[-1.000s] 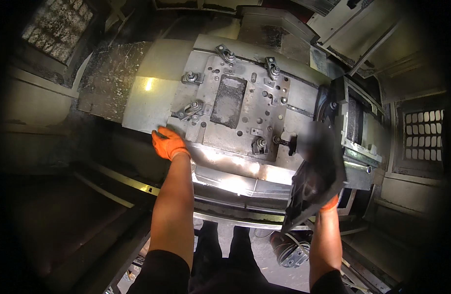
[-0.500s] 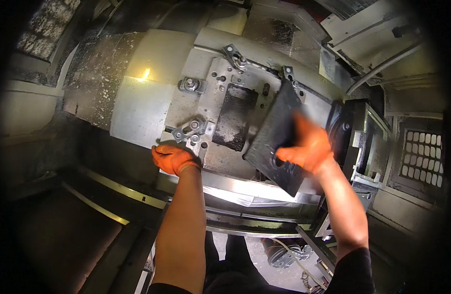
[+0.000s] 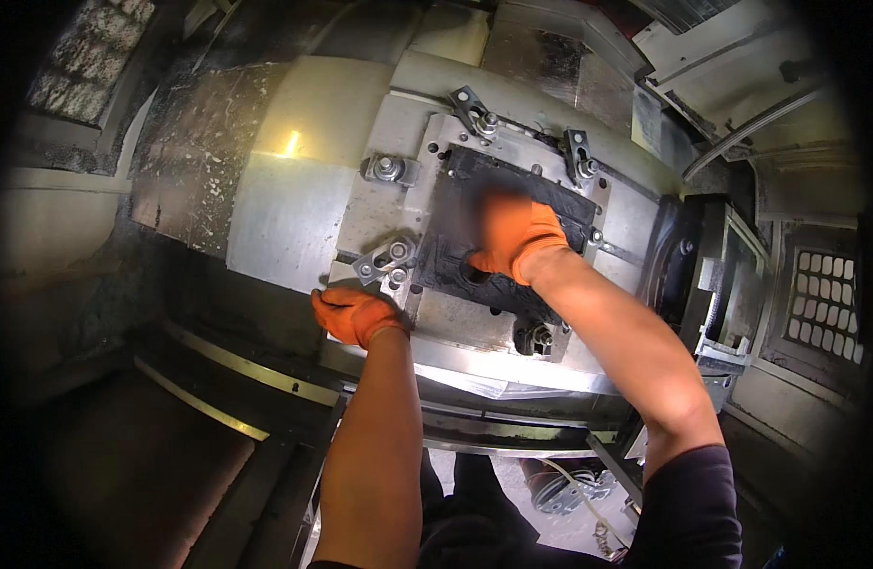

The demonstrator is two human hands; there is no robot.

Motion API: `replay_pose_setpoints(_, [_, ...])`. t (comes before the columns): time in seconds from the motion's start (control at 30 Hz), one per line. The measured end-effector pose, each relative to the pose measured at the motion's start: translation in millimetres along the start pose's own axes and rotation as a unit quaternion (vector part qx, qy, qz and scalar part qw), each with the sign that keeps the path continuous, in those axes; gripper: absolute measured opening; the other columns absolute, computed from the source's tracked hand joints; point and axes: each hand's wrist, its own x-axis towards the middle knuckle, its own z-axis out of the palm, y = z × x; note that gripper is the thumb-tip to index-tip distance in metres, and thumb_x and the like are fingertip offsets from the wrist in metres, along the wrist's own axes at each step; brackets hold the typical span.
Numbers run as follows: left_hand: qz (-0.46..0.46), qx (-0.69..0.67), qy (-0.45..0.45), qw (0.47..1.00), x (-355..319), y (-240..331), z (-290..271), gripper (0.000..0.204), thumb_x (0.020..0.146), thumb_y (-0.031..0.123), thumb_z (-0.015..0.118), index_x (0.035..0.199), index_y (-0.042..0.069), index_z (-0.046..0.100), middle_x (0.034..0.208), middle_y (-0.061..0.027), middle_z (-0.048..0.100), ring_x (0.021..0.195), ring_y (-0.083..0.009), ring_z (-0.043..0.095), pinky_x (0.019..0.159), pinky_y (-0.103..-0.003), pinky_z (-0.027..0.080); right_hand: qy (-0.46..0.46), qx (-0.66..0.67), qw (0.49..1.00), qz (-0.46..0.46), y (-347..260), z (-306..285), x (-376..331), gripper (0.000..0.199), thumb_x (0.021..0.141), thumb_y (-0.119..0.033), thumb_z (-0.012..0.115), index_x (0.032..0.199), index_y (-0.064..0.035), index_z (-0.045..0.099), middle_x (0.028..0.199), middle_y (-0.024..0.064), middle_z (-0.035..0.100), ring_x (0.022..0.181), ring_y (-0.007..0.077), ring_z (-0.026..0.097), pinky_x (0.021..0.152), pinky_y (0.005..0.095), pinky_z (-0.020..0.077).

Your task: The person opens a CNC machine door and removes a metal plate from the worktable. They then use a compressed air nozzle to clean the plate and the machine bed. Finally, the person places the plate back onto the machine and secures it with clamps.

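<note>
While the right hand (image 3: 514, 239) presses flat on the dark plate (image 3: 498, 237) seated among the clamps (image 3: 387, 264), the left hand (image 3: 356, 313) curls closed on the fixture's edge (image 3: 360, 356) just below, likely for bracing.

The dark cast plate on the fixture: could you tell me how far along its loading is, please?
Done: the dark cast plate lies flat on the metal fixture, framed by the clamps. In hand: the right hand presses on the plate, and the left hand grips the fixture's lower edge beside the lower-left clamp. Left: whether any clamp bears on the plate cannot be told, so securing it probably remains.
</note>
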Motion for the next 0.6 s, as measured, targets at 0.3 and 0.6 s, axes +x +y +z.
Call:
replay_pose_setpoints(0.3, [0.008,0.018,0.002,1.0,2,-4,2,0.051,0.104,0.037,0.041,0.131,0.001,0.064,0.139,-0.0223,0.061,0.128,-0.0392,0.058,0.111,-0.046,0.046,0.116,0.036,0.992,-0.033,1,17,-1,0.07,0.07,-0.042,0.09,0.125,-0.0081,0.062,0.123,0.0154,0.068,0.113,0.0371,0.066,0.094,0.045,0.0559])
replay_pose_setpoints(0.6, [0.004,0.032,0.007,0.999,9,-14,3,0.047,0.106,0.033,0.043,0.131,-0.002,0.062,0.137,-0.0238,0.06,0.124,-0.0409,0.058,0.108,-0.047,0.047,0.243,0.102,0.964,0.03,-13,8,-12,0.064,0.087,-0.036,0.071,0.14,-0.0037,0.054,0.138,0.0212,0.061,0.123,0.0392,0.061,0.106,0.0455,0.0499])
